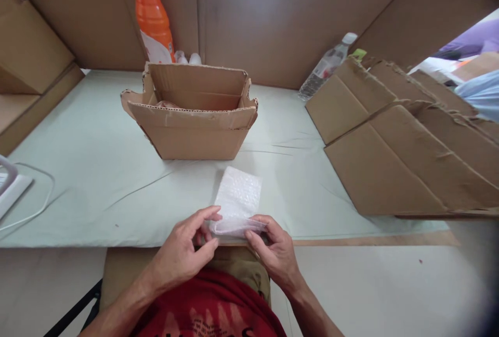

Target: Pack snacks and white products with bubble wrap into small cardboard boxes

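Note:
A small white bubble-wrap pouch point(238, 196) lies flat on the pale green table cover point(97, 181), close to the near edge. My left hand point(183, 251) pinches its near left corner with thumb and fingers. My right hand point(275, 248) grips the near right end, where the wrap is rolled or folded over a small clear item that I cannot make out. Both hands are closed on the pouch, just above my lap.
An open cardboard box point(191, 113) stands behind the pouch. An orange bottle point(153, 14) and a clear water bottle point(325, 66) lean at the back. Flattened cardboard sheets point(401, 144) are stacked at the right. A white device with a cable point(11, 186) is at the left edge.

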The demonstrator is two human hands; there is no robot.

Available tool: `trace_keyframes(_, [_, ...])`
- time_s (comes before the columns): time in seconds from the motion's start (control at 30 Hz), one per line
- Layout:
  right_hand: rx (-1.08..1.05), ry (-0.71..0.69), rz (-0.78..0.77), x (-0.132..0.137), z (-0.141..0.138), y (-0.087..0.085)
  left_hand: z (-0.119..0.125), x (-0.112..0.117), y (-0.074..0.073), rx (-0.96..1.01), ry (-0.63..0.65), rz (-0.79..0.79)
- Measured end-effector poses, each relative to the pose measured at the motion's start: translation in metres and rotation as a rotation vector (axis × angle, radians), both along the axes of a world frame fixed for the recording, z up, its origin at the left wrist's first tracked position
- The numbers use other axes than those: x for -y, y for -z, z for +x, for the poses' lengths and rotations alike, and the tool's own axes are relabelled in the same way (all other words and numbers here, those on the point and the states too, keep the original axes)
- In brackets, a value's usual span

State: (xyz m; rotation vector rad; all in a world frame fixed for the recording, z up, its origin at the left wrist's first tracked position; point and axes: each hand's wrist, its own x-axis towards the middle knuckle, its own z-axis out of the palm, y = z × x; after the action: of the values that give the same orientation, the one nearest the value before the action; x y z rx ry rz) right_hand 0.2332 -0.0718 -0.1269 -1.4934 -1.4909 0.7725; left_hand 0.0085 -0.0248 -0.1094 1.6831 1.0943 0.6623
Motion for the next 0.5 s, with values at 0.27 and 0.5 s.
trace_keyframes(0.27, [0.294,0.176,0.342,0.011,0.009,-0.003,0.029,-0.026,-0.002,-0.423,0.044,0.129])
trace_keyframes(0.5, [0.647,-0.213,0.388,0.001,0.002,-0.008,0.033,-0.038,-0.002,-0.461,0.038,0.030])
